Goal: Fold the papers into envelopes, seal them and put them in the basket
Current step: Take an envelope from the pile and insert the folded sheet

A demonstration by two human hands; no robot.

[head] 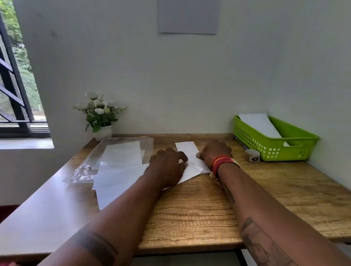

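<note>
A partly folded white paper (187, 150) lies in the middle of the wooden table (206, 207). My left hand (167, 165) rests on its near left part, fingertips pressing down on the fold. My right hand (216, 152) covers the paper's right edge with knuckles up and fingers curled, its thumb on the sheet; red thread bands circle that wrist. A green perforated basket (294, 148) stands at the back right corner with one white envelope (258, 124) leaning inside it.
Loose white sheets (119, 176) lie to the left, partly on a clear plastic sleeve (128, 143). A small tape roll (252, 155) sits in front of the basket. A white pot of flowers (103, 117) stands at the back left by the window.
</note>
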